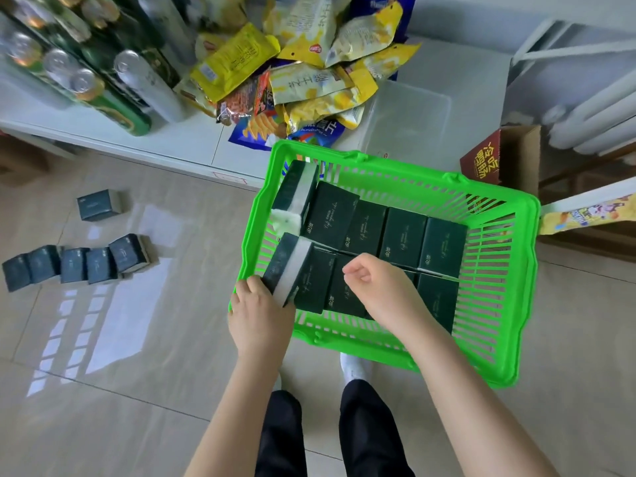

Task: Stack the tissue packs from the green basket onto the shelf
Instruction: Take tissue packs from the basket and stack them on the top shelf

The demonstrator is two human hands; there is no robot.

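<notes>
From the head view, the green basket (pixel 526 270) sits on the tiled floor (pixel 172 390) just in front of the person, at the foot of the white shelf (pixel 192 146). Most of the tissue packs (pixel 402 235) lie in it in two rows, a far row and a near one, with roughly ten showing.

The left hand (pixel 258 311) is at the basket's near left corner. Its fingers are curled on the near end of a tilted pack (pixel 289 266), which leans up with its white side showing, and they appear to grasp it. The right hand (pixel 375 287) hovers over the near row with fingers loosely bent, thumb close to forefinger, and nothing visibly held.

A second leaning pack (pixel 296 191) stands in the far left corner.

On the shelf there are only cans (pixel 134 80), snack bags (pixel 309 80) and a clear box (pixel 409 115), with no tissue pack among them. Six loose packs (pixel 75 266) stand out on the floor to the left, five in a row and one apart.

Judged from this, the stacking has not visibly begun: every pack in sight has yet to reach the shelf.
</notes>
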